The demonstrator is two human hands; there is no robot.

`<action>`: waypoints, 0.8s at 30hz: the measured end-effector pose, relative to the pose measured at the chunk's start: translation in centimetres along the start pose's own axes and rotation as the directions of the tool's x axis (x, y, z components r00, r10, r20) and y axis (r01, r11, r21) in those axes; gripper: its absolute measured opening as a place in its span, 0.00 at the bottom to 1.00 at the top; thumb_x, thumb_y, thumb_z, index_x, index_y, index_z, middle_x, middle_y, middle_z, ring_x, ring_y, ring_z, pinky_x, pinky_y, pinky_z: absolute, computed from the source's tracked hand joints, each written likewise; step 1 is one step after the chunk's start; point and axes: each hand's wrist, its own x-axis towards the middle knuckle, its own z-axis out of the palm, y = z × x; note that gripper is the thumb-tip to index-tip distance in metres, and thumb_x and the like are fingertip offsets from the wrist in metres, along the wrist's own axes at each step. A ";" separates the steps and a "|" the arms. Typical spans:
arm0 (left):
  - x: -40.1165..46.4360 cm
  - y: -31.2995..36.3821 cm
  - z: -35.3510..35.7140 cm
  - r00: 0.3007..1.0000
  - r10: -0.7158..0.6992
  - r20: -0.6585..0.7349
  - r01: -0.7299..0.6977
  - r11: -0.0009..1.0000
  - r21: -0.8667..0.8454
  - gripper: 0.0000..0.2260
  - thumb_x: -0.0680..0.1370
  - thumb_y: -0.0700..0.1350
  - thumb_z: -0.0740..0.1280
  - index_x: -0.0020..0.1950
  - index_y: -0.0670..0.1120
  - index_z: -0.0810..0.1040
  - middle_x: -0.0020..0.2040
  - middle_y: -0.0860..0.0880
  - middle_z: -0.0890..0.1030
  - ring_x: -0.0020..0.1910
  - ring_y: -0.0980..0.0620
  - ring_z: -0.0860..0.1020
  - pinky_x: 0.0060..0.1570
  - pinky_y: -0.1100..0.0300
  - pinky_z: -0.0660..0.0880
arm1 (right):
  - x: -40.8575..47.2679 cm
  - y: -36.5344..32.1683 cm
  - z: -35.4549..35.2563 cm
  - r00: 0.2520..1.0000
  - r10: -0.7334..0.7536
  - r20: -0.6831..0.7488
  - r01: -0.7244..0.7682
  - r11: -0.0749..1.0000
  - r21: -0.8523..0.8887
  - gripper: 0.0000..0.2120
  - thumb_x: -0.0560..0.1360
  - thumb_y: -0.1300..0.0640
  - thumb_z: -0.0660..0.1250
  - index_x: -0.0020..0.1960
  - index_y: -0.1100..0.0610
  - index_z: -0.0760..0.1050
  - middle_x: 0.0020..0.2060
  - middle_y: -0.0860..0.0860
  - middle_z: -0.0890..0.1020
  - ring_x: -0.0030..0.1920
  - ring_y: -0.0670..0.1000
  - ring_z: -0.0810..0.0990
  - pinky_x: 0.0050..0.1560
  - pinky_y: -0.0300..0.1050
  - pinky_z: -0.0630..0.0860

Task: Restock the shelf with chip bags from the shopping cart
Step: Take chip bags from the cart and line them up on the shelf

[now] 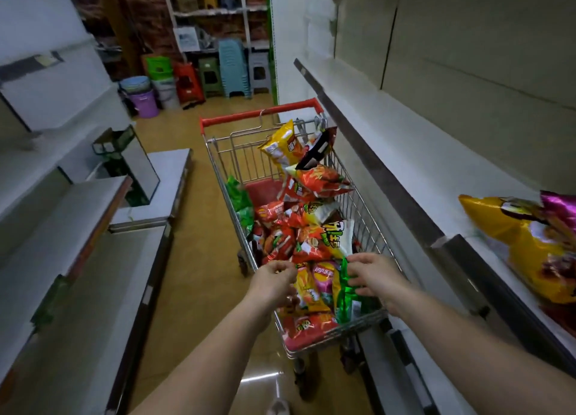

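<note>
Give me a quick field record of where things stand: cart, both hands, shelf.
cart: shopping cart in the aisle beside the right-hand shelf, piled with chip bags, mostly red and orange
left hand: over the near end of the cart, fingers curled, nothing visibly held
right hand: reaching in, fingers at a green bag; grip unclear
shelf stock: a yellow bag and a purple bag at the right edge

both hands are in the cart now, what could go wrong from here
The yellow bag and dark bag perch high at the far end of the shopping cart, so tugging the pile might tip them out. The right hand is at the green bag, wedged by the wire side, and it could snag. Bags on the shelf sit near the edge and might slide off.
</note>
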 end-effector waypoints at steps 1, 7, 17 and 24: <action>2.3 0.6 -0.2 1.000 -0.001 0.023 0.000 1.000 0.015 0.05 0.81 0.45 0.61 0.47 0.48 0.75 0.46 0.46 0.76 0.41 0.50 0.75 0.37 0.59 0.73 | 1.9 -0.4 0.7 1.000 0.027 -0.008 -0.026 0.999 0.024 0.09 0.77 0.62 0.63 0.57 0.58 0.73 0.42 0.53 0.78 0.38 0.50 0.77 0.40 0.43 0.75; 15.5 2.9 -0.8 0.987 -0.041 0.152 0.022 0.992 0.125 0.07 0.81 0.45 0.60 0.44 0.50 0.75 0.41 0.48 0.74 0.41 0.49 0.73 0.39 0.57 0.69 | 12.4 -2.3 4.0 0.976 0.197 -0.092 -0.192 0.980 0.058 0.09 0.77 0.63 0.63 0.57 0.58 0.73 0.44 0.55 0.78 0.38 0.49 0.75 0.34 0.40 0.73; 27.3 1.8 2.8 0.962 -0.111 0.248 0.030 0.950 0.310 0.11 0.80 0.46 0.62 0.59 0.43 0.76 0.46 0.48 0.77 0.38 0.54 0.73 0.44 0.57 0.73 | 21.4 0.2 3.4 0.902 0.346 -0.257 -0.350 0.936 0.030 0.15 0.76 0.62 0.64 0.62 0.59 0.73 0.56 0.57 0.77 0.52 0.55 0.78 0.48 0.48 0.76; 31.4 0.9 6.3 0.958 -0.104 0.268 -0.025 0.898 0.439 0.14 0.80 0.48 0.61 0.65 0.47 0.72 0.55 0.42 0.80 0.54 0.44 0.79 0.55 0.51 0.75 | 26.6 2.4 2.7 0.909 0.302 -0.288 -0.334 0.940 -0.071 0.19 0.75 0.55 0.66 0.65 0.59 0.71 0.56 0.56 0.79 0.54 0.58 0.79 0.56 0.53 0.75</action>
